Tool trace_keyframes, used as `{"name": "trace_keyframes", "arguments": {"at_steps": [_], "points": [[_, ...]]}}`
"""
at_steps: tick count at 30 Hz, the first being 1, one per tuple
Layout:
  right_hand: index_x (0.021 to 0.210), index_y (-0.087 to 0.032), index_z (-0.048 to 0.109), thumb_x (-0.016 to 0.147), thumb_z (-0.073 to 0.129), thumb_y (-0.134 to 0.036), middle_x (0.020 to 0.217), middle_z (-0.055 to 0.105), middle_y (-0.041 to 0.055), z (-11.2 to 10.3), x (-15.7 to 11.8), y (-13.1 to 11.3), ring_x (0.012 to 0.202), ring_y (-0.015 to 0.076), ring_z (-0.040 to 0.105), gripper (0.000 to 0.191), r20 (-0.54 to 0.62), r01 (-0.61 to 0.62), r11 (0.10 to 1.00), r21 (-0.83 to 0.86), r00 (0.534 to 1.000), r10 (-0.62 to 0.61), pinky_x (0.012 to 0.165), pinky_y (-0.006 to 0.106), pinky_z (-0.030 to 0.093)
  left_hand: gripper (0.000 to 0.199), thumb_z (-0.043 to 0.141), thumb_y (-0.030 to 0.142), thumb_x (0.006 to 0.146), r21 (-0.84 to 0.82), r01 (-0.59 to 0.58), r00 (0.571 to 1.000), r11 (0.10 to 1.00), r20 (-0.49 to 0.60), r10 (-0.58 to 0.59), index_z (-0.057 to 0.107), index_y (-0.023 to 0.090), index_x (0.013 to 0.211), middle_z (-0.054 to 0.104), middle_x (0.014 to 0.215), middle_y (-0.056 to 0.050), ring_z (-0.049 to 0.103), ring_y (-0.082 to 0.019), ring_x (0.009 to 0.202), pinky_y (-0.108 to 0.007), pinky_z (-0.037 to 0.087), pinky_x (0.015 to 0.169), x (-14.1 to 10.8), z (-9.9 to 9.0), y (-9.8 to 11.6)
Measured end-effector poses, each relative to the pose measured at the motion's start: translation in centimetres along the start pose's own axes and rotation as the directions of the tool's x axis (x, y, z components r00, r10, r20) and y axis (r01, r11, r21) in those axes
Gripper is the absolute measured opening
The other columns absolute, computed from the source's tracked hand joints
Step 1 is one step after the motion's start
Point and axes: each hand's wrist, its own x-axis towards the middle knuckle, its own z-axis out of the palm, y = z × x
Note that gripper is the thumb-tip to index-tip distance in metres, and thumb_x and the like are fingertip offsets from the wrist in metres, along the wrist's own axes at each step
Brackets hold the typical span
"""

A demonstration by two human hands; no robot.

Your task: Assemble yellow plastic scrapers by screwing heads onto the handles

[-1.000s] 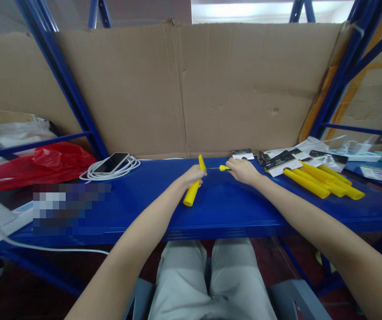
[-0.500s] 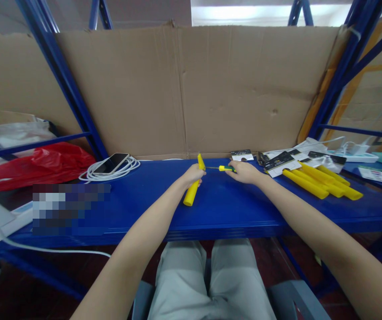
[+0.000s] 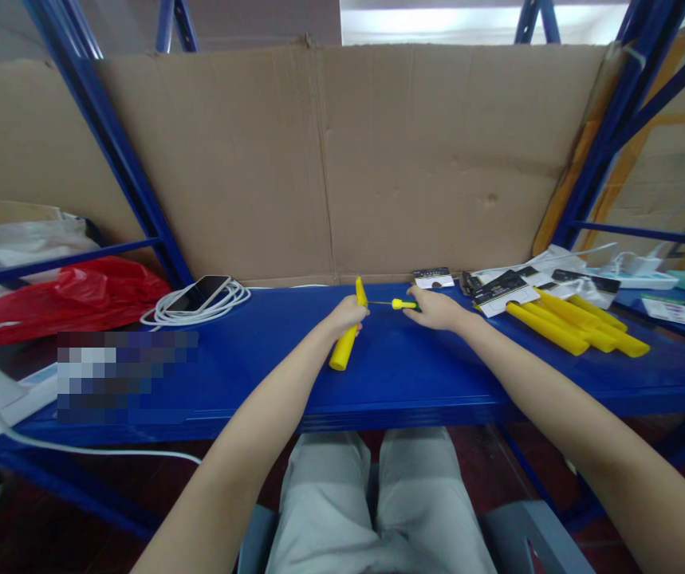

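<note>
My left hand is closed around the middle of a yellow tool, which has a thick round handle and a narrow, pointed head; its exact kind I cannot make out. My right hand grips a screwdriver with a yellow and dark green handle, partly covered by the fingers. The thin shaft runs level to the left and its tip meets the yellow tool just below the head, beside my left fingers. Both hands are above the blue table.
Several yellow tubes with black-and-white cards lie at right. Another card lies by the cardboard wall. On the left are a phone on a coiled white cable, a red bag and a white power strip.
Both hands keep almost the same place and hold. The fingers of my right hand have shifted slightly on the screwdriver handle.
</note>
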Motion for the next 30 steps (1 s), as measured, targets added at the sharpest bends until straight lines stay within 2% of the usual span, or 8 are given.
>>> {"name": "trace_keyframes", "arguments": {"at_steps": [5, 9, 12, 15, 18, 22, 27, 30], "points": [[0.095, -0.016, 0.053, 0.081, 0.049, -0.032, 0.101, 0.061, 0.0132, 0.2, 0.2, -0.1, 0.087, 0.0226, 0.059, 0.022, -0.014, 0.053, 0.998, -0.015, 0.998, -0.054, 0.068, 0.028, 0.039, 0.023, 0.045, 0.008, 0.079, 0.010, -0.001, 1.000, 1.000, -0.010, 0.001, 0.048, 0.010, 0.102, 0.039, 0.050, 0.006, 0.038, -0.007, 0.035, -0.020, 0.033, 0.038, 0.2, -0.1, -0.2], [0.103, -0.016, 0.049, 0.078, 0.050, -0.026, 0.088, 0.064, 0.0098, 0.1, 0.0, -0.9, 0.076, 0.0218, 0.060, 0.027, -0.029, -0.065, 0.998, -0.022, 0.997, 0.065, 0.059, 0.028, 0.036, 0.024, 0.046, 0.007, 0.078, 0.018, -0.021, 1.000, 1.000, -0.012, 0.021, 0.048, 0.011, 0.102, 0.037, 0.050, 0.007, 0.038, -0.007, 0.034, -0.019, 0.033, 0.038, 0.6, -0.1, -0.4], [0.110, -0.015, 0.047, 0.080, 0.049, -0.032, 0.090, 0.065, 0.0110, 0.0, -0.1, -1.1, 0.078, 0.0240, 0.061, 0.034, -0.001, -0.106, 0.994, -0.024, 0.994, 0.106, 0.061, 0.029, 0.036, 0.023, 0.046, 0.007, 0.078, 0.027, -0.025, 0.999, 0.999, -0.024, 0.026, 0.049, 0.010, 0.101, 0.036, 0.049, 0.008, 0.038, -0.007, 0.034, -0.020, 0.033, 0.038, 0.9, -0.1, -0.5], [0.108, -0.014, 0.050, 0.083, 0.045, -0.035, 0.102, 0.064, 0.0136, 0.0, 0.0, -0.9, 0.089, 0.0244, 0.061, 0.033, 0.028, -0.054, 0.998, 0.007, 0.998, 0.054, 0.068, 0.030, 0.039, 0.020, 0.046, 0.007, 0.078, 0.026, -0.030, 0.999, 0.999, -0.029, 0.031, 0.049, 0.010, 0.098, 0.036, 0.048, 0.008, 0.038, -0.008, 0.034, -0.020, 0.033, 0.037, 0.9, -0.1, -0.4], [0.099, -0.014, 0.054, 0.085, 0.041, -0.034, 0.105, 0.062, 0.0135, 0.1, 0.1, -0.6, 0.094, 0.0231, 0.059, 0.027, 0.048, 0.013, 1.000, 0.012, 0.999, -0.013, 0.072, 0.028, 0.039, 0.017, 0.046, 0.006, 0.078, 0.007, -0.034, 0.999, 0.999, -0.034, 0.035, 0.049, 0.011, 0.094, 0.035, 0.048, 0.008, 0.039, -0.008, 0.034, -0.020, 0.033, 0.037, 0.7, -0.1, -0.3], [0.096, -0.016, 0.053, 0.081, 0.048, -0.034, 0.102, 0.062, 0.0117, 0.0, 0.1, -0.7, 0.088, 0.0223, 0.059, 0.024, 0.008, 0.053, 0.998, -0.028, 0.999, -0.052, 0.067, 0.028, 0.038, 0.013, 0.047, 0.006, 0.078, -0.018, -0.023, 0.999, 1.000, -0.050, 0.022, 0.048, 0.012, 0.089, 0.037, 0.048, 0.008, 0.039, -0.008, 0.034, -0.020, 0.034, 0.037, 0.4, -0.1, -0.1], [0.105, -0.017, 0.050, 0.079, 0.049, -0.032, 0.088, 0.065, 0.0096, -0.6, -0.3, -1.0, 0.078, 0.0229, 0.061, 0.030, 0.048, -0.073, 0.995, -0.064, 0.996, 0.076, 0.059, 0.028, 0.034, 0.010, 0.048, 0.006, 0.078, -0.045, -0.029, 0.999, 0.999, -0.026, 0.028, 0.047, 0.014, 0.083, 0.035, 0.048, 0.008, 0.039, -0.007, 0.034, -0.020, 0.033, 0.037, 0.0, 0.2, 0.1], [0.108, -0.017, 0.050, 0.079, 0.049, -0.036, 0.090, 0.066, 0.0104, -0.9, -0.4, -0.9, 0.080, 0.0241, 0.061, 0.035, 0.054, -0.083, 0.995, -0.064, 0.995, 0.086, 0.061, 0.028, 0.035, 0.009, 0.048, 0.006, 0.078, -0.061, -0.022, 0.999, 0.998, -0.026, 0.020, 0.046, 0.015, 0.082, 0.036, 0.048, 0.008, 0.038, -0.007, 0.034, -0.020, 0.033, 0.038, -0.1, 0.4, 0.2]]}}
